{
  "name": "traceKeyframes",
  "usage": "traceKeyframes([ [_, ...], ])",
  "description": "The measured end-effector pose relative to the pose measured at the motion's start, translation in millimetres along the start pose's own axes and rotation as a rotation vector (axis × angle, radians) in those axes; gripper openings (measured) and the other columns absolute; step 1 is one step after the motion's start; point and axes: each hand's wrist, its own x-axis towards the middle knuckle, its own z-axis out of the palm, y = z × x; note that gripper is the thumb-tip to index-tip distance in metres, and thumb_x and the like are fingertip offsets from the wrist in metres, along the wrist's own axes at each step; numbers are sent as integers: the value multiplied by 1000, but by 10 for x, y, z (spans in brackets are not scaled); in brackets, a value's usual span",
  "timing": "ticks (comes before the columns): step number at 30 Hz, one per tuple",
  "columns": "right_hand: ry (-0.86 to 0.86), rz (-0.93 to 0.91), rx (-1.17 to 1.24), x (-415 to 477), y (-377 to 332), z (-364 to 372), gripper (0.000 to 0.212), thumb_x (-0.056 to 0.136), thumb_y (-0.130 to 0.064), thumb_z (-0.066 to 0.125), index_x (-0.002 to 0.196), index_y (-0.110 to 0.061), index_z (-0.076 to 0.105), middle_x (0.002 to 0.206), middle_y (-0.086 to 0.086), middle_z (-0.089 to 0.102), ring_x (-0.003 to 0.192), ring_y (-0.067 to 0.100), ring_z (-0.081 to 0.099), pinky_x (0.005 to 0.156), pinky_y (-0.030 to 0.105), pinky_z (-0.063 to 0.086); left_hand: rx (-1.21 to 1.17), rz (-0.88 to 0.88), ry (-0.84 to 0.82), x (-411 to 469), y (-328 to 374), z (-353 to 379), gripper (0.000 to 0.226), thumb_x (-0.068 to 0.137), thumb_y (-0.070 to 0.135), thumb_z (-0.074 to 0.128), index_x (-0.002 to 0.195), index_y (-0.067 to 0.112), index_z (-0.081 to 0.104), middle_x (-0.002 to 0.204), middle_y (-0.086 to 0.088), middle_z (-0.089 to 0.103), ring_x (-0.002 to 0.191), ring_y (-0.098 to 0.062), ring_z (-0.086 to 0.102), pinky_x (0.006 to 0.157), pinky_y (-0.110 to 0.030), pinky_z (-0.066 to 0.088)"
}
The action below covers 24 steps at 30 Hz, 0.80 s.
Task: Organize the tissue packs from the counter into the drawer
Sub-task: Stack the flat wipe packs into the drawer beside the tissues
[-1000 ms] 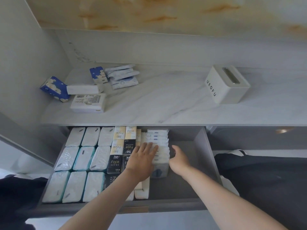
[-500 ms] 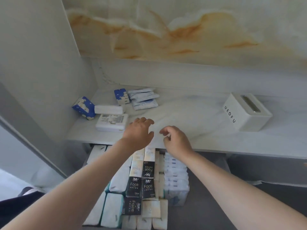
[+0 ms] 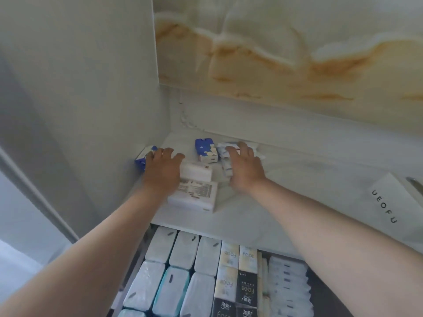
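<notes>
Both your hands are up on the table [image 3: 297, 184], at its far left end, where the last loose packs sit. Your left hand [image 3: 163, 171] lies over the white pack [image 3: 199, 173], fingers spread and straight, their tips reaching the corner pack [image 3: 140, 161] against the side wall. Your right hand [image 3: 246, 168] is spread flat over the pale packs [image 3: 225, 170], fingers pointing to the back wall, thumb on the near left side. Neither hand is clamped on anything yet. Blur hides whether the fingertips are really touching.

Here is what the next move depends on, as I judge it. The pale packs lie directly under your right palm, in a loose stack that runs away from you, so curling the fingers there should gather them. The corner pack is ahead and left of your left hand, tilted. The blue pack [image 3: 206, 148] stands upright between your hands, a little nearer the right one. The labelled pack [image 3: 199, 193] lies flat just in front of the white one, half under your left wrist.

The drawer [image 3: 327, 303] is open below the table edge. Its stored packs [image 3: 183, 252] fill the left and middle in rows, and bare floor shows on the right. The box [image 3: 393, 202] stands well apart on the right.
</notes>
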Motion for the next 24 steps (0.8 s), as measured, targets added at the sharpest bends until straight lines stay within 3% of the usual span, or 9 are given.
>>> traceKeyframes([
  [2, -126, 28, -185, 232, 97, 59, 116, 75, -24, 77, 158, -26, -4, 163, 15, -8, 151, 34, 3, 111, 49, 30, 49, 25, -75, 54, -93, 116, 63, 89, 14, 53, 147, 29, 34, 156, -7, 27, 144, -30, 19, 120, -46, 4],
  [4, -234, 39, -310, 430, 181, 124, 124, 80, -29, 75, 153, -29, -25, 162, 15, -25, 151, 34, -13, 116, 57, 21, 36, 25, -124, 102, -75, 170, 63, 89, 17, 50, 148, 27, 31, 155, -5, 29, 144, -28, 20, 120, -47, -2],
  [7, -297, 22, -399, 652, 242, 197, 122, 83, -33, 71, 150, -30, -30, 164, 14, -12, 152, 33, -3, 115, 63, 19, -19, 5, -102, 172, 76, 189, 60, 91, 25, 47, 149, 26, 31, 150, 0, 37, 140, -25, 28, 119, -51, -4],
  [10, -245, -26, -426, 792, 281, 268, 110, 84, -43, 65, 155, -29, -18, 156, 11, 23, 142, 30, 29, 111, 65, 18, -166, 47, -70, 246, 297, 236, 55, 94, 30, 37, 149, 28, 34, 152, 0, 37, 140, -23, 29, 120, -48, 0],
  [12, -169, -17, -376, 823, 331, 316, 95, 86, -45, 60, 158, -24, 1, 146, 9, 36, 133, 27, 39, 111, 62, 22, -227, 102, -91, 263, 444, 319, 53, 96, 36, 27, 147, 30, 38, 150, 0, 41, 135, -23, 35, 118, -43, 12],
  [15, -47, 12, -255, 778, 404, 388, 70, 85, -44, 56, 147, -20, 33, 133, 7, 47, 125, 27, 45, 102, 47, 34, -196, 125, -92, 274, 551, 439, 57, 94, 39, 17, 142, 30, 45, 147, 1, 45, 131, -24, 39, 112, -40, 18],
  [18, 72, -20, -152, 620, 463, 422, 56, 81, -42, 59, 130, -16, 53, 119, 8, 57, 114, 31, 55, 86, 38, 41, -217, 106, -114, 312, 560, 453, 47, 101, 34, 25, 143, 30, 44, 148, 2, 43, 133, -24, 36, 114, -40, 15],
  [24, 32, -86, -18, 12, 578, 208, 45, 77, -40, 66, 114, -15, 65, 106, 8, 65, 101, 34, 64, 77, 32, 48, -327, 128, -83, 145, 708, 350, 54, 93, 32, 33, 146, 24, 39, 146, 4, 43, 137, -20, 31, 119, -39, 4],
])
